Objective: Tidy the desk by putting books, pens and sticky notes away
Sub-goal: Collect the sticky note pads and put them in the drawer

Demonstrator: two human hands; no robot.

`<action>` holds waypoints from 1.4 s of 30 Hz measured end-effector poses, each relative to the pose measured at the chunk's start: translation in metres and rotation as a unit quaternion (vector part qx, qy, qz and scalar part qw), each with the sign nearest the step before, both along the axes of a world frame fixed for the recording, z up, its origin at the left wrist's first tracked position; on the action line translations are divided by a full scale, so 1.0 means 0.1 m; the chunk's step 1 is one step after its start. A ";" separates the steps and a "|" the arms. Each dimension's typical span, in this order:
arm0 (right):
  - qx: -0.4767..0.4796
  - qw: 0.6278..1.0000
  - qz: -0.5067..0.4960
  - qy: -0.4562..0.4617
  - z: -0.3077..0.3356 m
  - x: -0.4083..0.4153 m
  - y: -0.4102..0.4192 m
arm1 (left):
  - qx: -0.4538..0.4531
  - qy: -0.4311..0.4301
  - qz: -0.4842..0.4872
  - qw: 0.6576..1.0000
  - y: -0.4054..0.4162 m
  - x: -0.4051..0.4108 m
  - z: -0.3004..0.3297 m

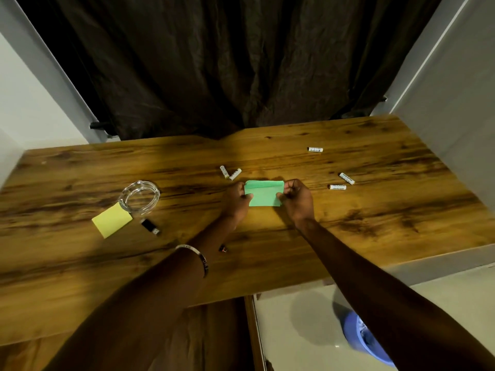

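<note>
A green pad of sticky notes [264,194] lies at the middle of the wooden desk [375,210]. My left hand [236,200] pinches its left edge and my right hand [298,200] pinches its right edge. The far edge of the top sheet looks slightly lifted. A yellow sticky-note pad [112,220] lies at the left of the desk, its far corner touching a clear glass dish [139,196]. No books or pens are in view.
Several white batteries are scattered: two [229,173] just beyond the green pad, one [315,149] farther back, two [341,182] to the right. A black USB stick [150,226] lies near the yellow pad. A small dark item [223,249] sits by my left forearm. A blue bin [361,341] stands on the floor.
</note>
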State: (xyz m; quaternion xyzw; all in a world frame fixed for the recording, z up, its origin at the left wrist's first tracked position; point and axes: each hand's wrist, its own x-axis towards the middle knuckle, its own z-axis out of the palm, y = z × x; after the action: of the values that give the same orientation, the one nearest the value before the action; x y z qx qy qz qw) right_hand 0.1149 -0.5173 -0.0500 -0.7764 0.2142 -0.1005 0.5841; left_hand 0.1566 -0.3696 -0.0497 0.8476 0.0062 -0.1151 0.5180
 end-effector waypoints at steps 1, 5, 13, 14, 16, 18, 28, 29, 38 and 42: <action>-0.012 1.000 0.013 0.005 0.00 -0.04 0.03 | 0.019 -0.001 -0.012 1.000 0.03 -0.04 0.00; -0.097 0.993 0.025 0.056 -0.02 -0.16 0.12 | 0.041 0.017 -0.025 0.999 0.11 -0.16 -0.04; -0.083 0.994 -0.010 0.075 0.09 -0.35 0.35 | -0.050 0.067 0.025 0.996 0.37 -0.39 0.10; -0.090 0.993 -0.006 0.081 0.12 -0.39 0.39 | -0.061 0.079 0.024 0.995 0.41 -0.43 0.10; -0.100 0.992 0.000 0.083 0.15 -0.48 0.46 | -0.078 0.099 0.016 0.992 0.51 -0.53 0.13; -0.106 0.990 0.006 0.091 0.20 -0.60 0.53 | -0.083 0.107 0.015 0.991 0.60 -0.65 0.16; -0.111 0.986 0.010 0.120 0.19 -1.19 0.89 | -0.093 0.172 0.010 0.981 0.99 -1.30 0.12; -0.110 0.985 0.007 0.130 0.19 -1.24 0.92 | -0.088 0.176 0.015 0.980 1.01 -1.36 0.11; -0.059 0.991 0.018 0.121 0.15 -1.86 1.07 | -0.055 0.157 0.059 0.984 1.19 -2.08 0.04; -0.067 0.990 0.044 0.115 0.09 -2.15 1.14 | -0.047 0.150 0.074 0.985 1.30 -2.35 -0.12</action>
State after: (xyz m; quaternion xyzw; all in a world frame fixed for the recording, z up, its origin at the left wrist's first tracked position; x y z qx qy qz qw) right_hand -0.0996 -0.4029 -0.0407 -0.8290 0.2386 0.0009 0.5058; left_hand -0.0789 -0.2399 -0.0613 0.7926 0.1410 -0.2020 0.5578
